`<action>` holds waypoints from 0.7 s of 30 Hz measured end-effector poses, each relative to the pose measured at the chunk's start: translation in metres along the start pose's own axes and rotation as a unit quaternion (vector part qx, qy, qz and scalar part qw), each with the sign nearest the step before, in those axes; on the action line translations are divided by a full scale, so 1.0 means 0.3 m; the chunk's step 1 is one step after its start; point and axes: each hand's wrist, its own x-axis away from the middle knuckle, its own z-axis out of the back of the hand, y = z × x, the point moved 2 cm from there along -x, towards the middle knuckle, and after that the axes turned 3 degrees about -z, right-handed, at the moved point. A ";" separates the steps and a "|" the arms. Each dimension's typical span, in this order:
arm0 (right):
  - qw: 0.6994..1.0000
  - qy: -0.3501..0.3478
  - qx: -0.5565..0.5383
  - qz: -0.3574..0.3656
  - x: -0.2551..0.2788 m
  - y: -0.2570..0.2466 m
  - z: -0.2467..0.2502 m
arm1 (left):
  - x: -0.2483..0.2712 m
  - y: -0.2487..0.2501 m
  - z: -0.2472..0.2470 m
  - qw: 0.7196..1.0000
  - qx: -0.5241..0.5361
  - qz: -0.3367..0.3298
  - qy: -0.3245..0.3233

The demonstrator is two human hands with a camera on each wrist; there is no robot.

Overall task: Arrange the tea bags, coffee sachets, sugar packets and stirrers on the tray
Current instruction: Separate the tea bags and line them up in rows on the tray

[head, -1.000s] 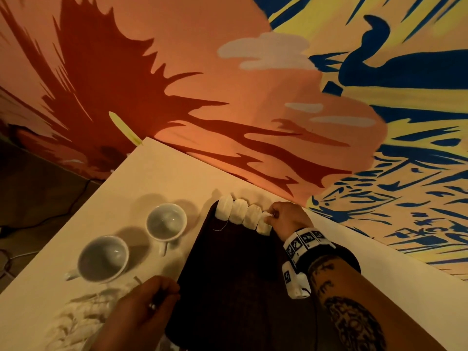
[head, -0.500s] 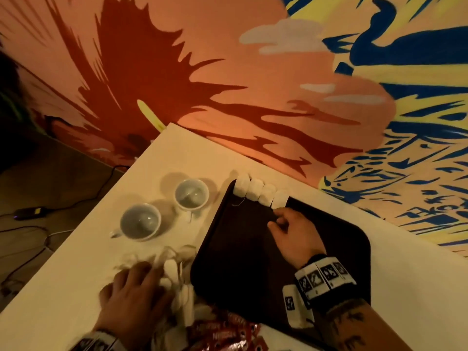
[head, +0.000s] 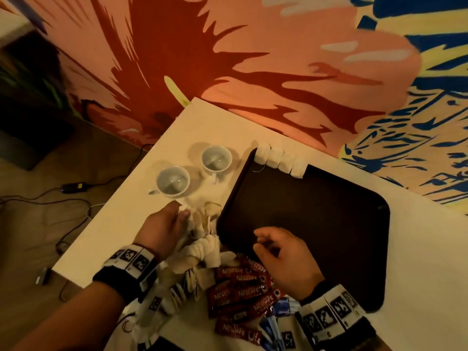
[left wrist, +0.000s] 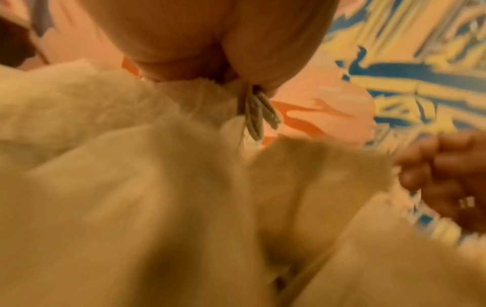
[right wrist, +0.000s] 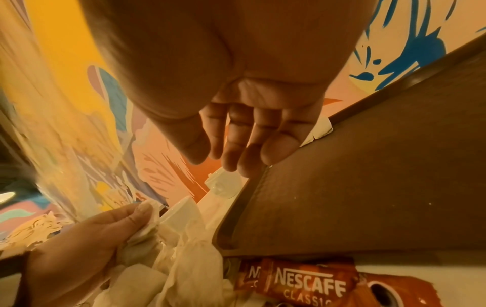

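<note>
A dark brown tray (head: pixel 316 219) lies on the white table, with a row of white tea bags (head: pixel 278 160) along its far left corner. A loose heap of tea bags (head: pixel 202 247) lies left of the tray. My left hand (head: pixel 182 211) pinches one tea bag (right wrist: pixel 147 226) from that heap between thumb and fingers. My right hand (head: pixel 260 240) hovers over the tray's near left edge, fingers (right wrist: pixel 236 149) relaxed and holding nothing. Red Nescafe coffee sachets (head: pixel 240 292) lie in a pile under my right wrist, with blue packets (head: pixel 281 307) beside them.
Two white cups (head: pixel 173 181) (head: pixel 216 158) stand on the table left of the tray, close to the heap. The table's left edge (head: pixel 106 214) drops to a floor with cables. A painted wall rises right behind the table.
My right hand has drawn back from the tea bag row at the tray's far corner to its near edge. My left hand went from lying on the heap to pinching one tea bag.
</note>
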 end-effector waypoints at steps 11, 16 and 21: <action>1.000 -0.007 -0.016 0.011 0.017 -0.004 0.002 | 0.018 0.121 0.022 0.759 0.622 0.175 0.083; 0.995 -0.002 -0.093 0.041 0.019 -0.065 0.030 | -0.004 0.235 0.012 0.716 0.676 0.171 -0.014; 0.981 0.062 -0.176 0.046 -0.025 -0.144 0.079 | -0.013 0.369 -0.058 0.821 0.562 0.082 -0.057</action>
